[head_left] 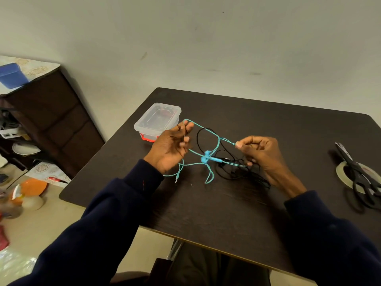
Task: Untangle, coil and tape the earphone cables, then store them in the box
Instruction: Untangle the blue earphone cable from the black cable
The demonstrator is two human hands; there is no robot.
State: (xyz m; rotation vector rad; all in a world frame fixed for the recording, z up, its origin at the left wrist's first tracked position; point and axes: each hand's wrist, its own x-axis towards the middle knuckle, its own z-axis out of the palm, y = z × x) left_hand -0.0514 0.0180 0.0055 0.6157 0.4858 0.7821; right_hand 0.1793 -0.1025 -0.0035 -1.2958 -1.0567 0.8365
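A: Status?

B: My left hand (173,145) pinches a loop of the teal cable (198,125), raised by the box (157,120). My right hand (261,153) pinches another teal strand. I hold them apart, I think, to open the knot and free the black cable (243,174).

A: Materials?

B: Both are thin, limp cord. The buds (206,156) hang mid-span over the table (226,203). Black is heaped under my right hand. The box is clear plastic, closed.

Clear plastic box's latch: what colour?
Red-orange. The latch sits on the near end of the clear plastic lidded box; head view shows it best.
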